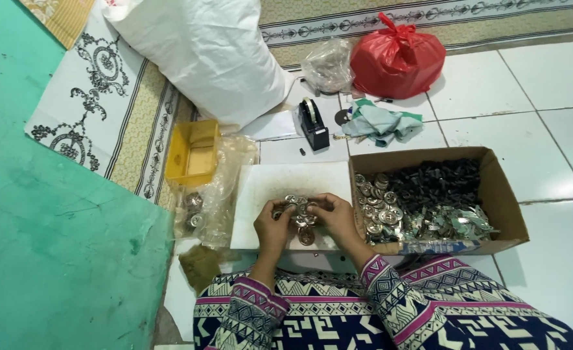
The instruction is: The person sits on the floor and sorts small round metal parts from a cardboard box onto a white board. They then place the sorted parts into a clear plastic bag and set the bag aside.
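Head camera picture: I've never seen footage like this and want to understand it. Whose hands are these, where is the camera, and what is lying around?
The camera sits on a person's head and looks down, so the patterned sleeves at the bottom are the wearer's own. The left hand and right hand together hold a cluster of small round silvery metal pieces over a white board on the tiled floor. To the right is a cardboard box with more silvery pieces, dark small parts and shiny scraps. Further off lie a yellow tray, a tape dispenser, a crumpled cloth, a red bag and a big white sack.
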